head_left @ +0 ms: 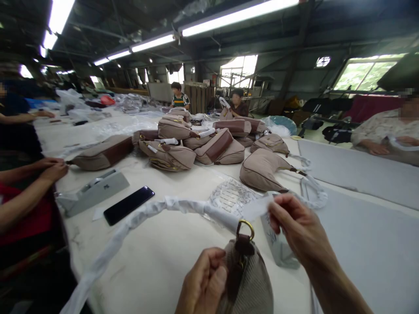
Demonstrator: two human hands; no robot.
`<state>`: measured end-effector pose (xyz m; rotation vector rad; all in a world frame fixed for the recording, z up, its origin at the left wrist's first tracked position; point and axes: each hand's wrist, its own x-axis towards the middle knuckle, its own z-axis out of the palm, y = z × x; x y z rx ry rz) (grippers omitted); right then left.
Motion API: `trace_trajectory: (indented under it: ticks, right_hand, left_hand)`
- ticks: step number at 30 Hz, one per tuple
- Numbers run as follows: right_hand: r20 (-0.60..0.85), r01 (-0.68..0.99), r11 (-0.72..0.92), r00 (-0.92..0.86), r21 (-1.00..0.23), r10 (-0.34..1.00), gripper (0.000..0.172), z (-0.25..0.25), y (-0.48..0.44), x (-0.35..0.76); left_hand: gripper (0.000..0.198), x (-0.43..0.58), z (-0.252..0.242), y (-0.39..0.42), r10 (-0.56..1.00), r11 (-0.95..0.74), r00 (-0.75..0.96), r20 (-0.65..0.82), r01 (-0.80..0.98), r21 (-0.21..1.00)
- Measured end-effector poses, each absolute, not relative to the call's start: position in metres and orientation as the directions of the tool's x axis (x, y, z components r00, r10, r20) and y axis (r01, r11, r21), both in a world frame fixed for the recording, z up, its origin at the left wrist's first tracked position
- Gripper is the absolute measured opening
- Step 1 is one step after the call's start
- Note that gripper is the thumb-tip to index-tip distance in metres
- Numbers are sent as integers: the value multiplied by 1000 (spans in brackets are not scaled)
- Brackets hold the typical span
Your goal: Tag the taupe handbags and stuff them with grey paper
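Observation:
My left hand [204, 281] is closed around the top of a beige handbag [250, 283] near its brown tab and gold ring [246, 227], at the bottom centre. My right hand [294, 229] pinches the end of white wrapping paper [258, 207] just right of the ring. The bag's strap, wound in white paper [144, 218], runs off to the lower left across the table.
A black phone [128, 205] and a grey tape dispenser [93, 192] lie left of centre. Several beige handbags [196, 146] are piled mid-table, one [262, 170] nearer. A co-worker's arms [29, 183] rest at the left edge. Other people sit at the far end and right. Grey sheets [360, 174] cover the right.

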<state>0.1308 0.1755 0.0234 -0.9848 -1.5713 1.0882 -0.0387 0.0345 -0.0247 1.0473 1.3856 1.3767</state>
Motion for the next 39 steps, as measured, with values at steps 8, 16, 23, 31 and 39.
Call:
trace_trajectory:
  ticks: [8,16,23,31,39]
  right_hand:
    - [350,272,573,-571,-773,743,12,34,67,142]
    - [467,337,711,-570,-618,676,16,22,58,164]
    - [160,294,953,-946,66,281,42,54,111,162]
    - [157,310,946,-934,-98,322,24,43,125,150]
    - [242,421,899,-890,119,385,25,21,115,160]
  left_hand:
    - [67,-31,-12,24,992,-126,-43,118,-289,949]
    - [31,-14,2,15,997,-81,-29,78,-102,992]
    - [29,0,-9,17,988,17,-138,-66,-329,944]
    - [24,-22,-22,7,980,56,-140,-141,-488,871]
    - [21,-22,-23,6,968,51,-220,-117,-285,957]
